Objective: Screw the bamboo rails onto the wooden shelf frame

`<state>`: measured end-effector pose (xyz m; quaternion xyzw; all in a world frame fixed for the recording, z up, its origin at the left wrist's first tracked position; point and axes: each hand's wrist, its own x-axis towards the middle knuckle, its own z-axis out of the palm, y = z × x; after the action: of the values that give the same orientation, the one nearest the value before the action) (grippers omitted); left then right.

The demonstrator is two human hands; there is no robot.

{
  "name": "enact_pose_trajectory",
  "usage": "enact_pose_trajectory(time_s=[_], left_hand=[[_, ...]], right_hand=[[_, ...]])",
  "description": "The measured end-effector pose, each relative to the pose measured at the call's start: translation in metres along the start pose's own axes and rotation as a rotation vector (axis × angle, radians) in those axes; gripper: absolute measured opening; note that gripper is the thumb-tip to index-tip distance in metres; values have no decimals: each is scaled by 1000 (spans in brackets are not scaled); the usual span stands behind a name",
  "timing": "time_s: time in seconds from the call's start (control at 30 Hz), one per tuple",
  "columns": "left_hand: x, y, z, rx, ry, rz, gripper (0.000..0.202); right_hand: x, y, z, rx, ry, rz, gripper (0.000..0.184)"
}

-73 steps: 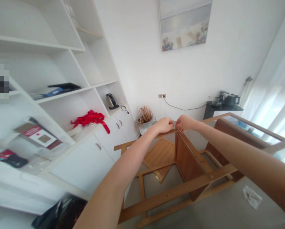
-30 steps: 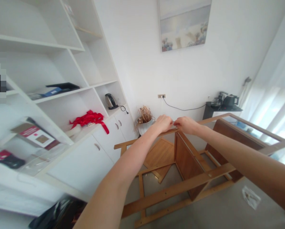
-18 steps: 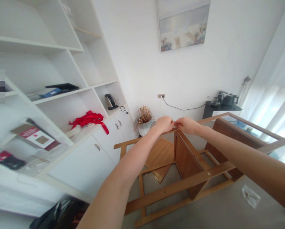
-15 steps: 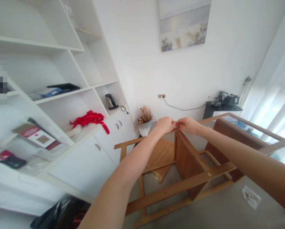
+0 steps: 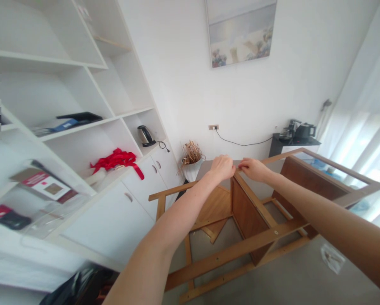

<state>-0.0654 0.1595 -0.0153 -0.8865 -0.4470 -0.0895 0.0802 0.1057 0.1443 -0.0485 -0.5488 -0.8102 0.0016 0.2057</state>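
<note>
A brown wooden furniture frame (image 5: 220,257) lies on its side in front of me, with rails, posts and wood panels (image 5: 250,216) between them. Both my arms reach over it to the far rail. My left hand (image 5: 223,167) is closed at that rail, where the upright panel meets it; what its fingers hold is hidden. Just right of it, my right hand (image 5: 255,169) has its fingers curled in a pinch close above the same joint. Anything between those fingertips is too small to name. A narrow gap separates the two hands.
A small clear plastic bag (image 5: 332,258) lies on the grey surface at right. White shelving (image 5: 113,116) with a kettle (image 5: 145,136) and red ribbon (image 5: 116,162) fills the left. Behind stand a pot of dried stalks (image 5: 192,153) and a black appliance stand (image 5: 274,147).
My hands, touching at the fingertips before, are now slightly apart. The right hand has shifted a little to the right relative to the left. The whole view has shifted slightly.
</note>
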Motion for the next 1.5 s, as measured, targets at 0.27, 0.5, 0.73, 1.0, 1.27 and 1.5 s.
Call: enact_pose_trajectory(time_s=[0.27,0.5,0.73,1.0,1.27,1.5], left_hand=[[-1,-1,1,-100,8,106,29],[-19,-29,8,-171,-117,31,60],[-30,-33,25,-129,-246,-58,52],[-30,-32,26,-95,-249,-88,47],[-31,-30,23,-82,-256,-100,46],[-32,-30,25,-76,-255,-101,45]], right_hand=[[-4,5,2,-2,58,-80,29],[12,-4,-14,-76,99,-278,37],[32,-8,-26,-156,-54,-541,23],[37,2,-29,-211,-143,-630,26],[43,4,-28,-208,-193,-684,31],[47,7,-26,-199,-223,-729,32]])
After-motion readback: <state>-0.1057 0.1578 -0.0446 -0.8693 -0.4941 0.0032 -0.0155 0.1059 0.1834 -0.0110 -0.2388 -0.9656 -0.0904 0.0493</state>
